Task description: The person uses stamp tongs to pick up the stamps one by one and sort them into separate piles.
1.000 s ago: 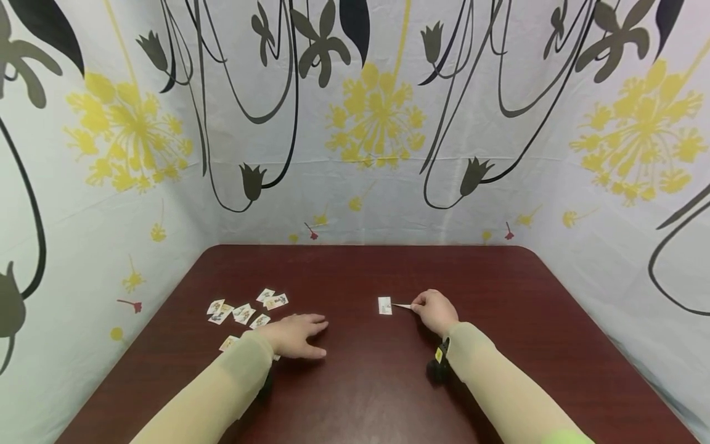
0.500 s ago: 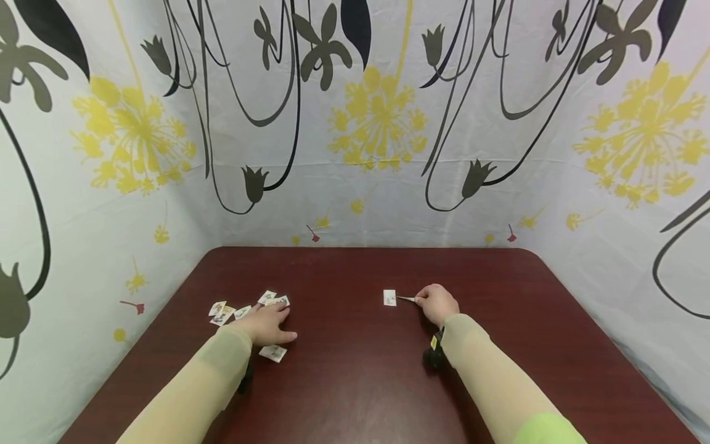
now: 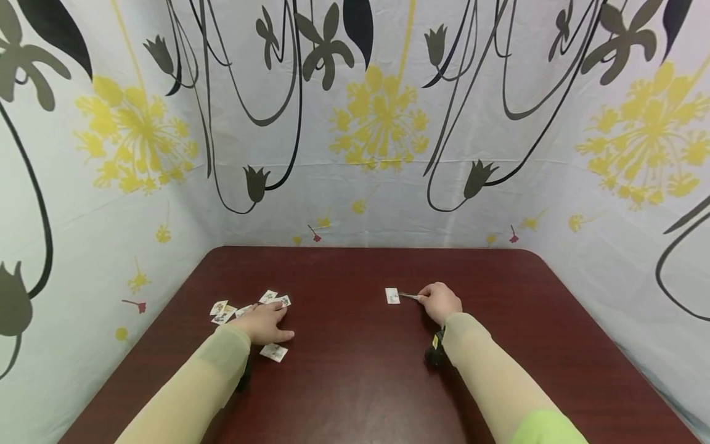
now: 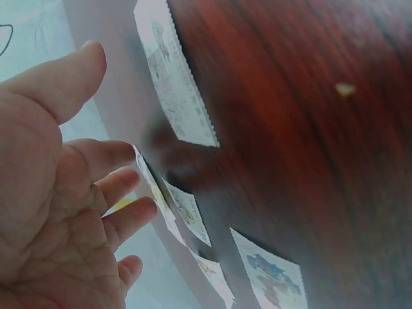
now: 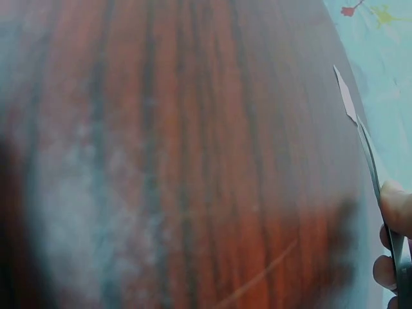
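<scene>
My right hand [image 3: 440,302] pinches a pair of metal tweezers [image 5: 372,158] that points left in the head view. At the tweezer tips is a small white postage stamp [image 3: 392,296], seen nearly edge-on [image 5: 346,96] in the right wrist view. My left hand [image 3: 265,324] is spread, palm down, over a loose group of stamps [image 3: 224,315] on the left. In the left wrist view its fingers [image 4: 134,209] are extended near several stamps with perforated edges; whether they touch one I cannot tell. One stamp [image 3: 274,352] lies nearer me, beside the left thumb.
Both hands are over a dark red-brown wooden table [image 3: 355,382]. White fabric [image 3: 366,216] with printed flowers rises behind the table and along both sides. Some stamps overlap, and the left hand and sleeve [image 3: 191,379] hide part of the group.
My left hand has moved left and away from me, over the stamps, then stayed. My right hand, tweezers and the stamp at their tips have shifted slightly away from me together.
</scene>
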`<action>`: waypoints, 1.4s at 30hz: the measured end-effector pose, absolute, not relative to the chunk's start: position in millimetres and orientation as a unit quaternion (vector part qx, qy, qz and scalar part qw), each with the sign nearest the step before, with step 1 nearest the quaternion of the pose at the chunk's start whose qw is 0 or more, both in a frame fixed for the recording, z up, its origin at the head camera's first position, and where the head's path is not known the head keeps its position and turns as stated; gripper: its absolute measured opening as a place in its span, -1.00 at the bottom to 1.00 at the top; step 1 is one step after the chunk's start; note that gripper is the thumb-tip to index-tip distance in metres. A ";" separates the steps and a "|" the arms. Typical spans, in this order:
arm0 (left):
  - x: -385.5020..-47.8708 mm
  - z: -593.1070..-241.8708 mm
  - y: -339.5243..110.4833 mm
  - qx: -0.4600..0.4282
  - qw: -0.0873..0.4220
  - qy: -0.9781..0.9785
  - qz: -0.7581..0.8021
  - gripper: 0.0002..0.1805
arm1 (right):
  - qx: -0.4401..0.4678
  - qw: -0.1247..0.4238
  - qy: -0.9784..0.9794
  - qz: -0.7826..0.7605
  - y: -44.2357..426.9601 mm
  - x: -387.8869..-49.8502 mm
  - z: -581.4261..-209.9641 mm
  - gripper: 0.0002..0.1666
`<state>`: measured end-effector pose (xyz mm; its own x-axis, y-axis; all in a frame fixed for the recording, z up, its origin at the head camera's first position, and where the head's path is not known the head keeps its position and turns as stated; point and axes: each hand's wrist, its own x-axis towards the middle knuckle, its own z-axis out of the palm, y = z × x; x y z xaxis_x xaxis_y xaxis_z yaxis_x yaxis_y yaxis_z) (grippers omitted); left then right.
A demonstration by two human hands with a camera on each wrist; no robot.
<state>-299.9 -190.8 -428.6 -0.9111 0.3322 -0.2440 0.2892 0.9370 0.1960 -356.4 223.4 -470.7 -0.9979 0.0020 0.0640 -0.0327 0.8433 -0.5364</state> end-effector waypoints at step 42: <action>-293.2 -431.7 -166.2 0.224 0.170 0.957 0.069 -0.17 | 0.015 0.036 -0.951 0.305 260.5 -308.9 -471.3 -0.78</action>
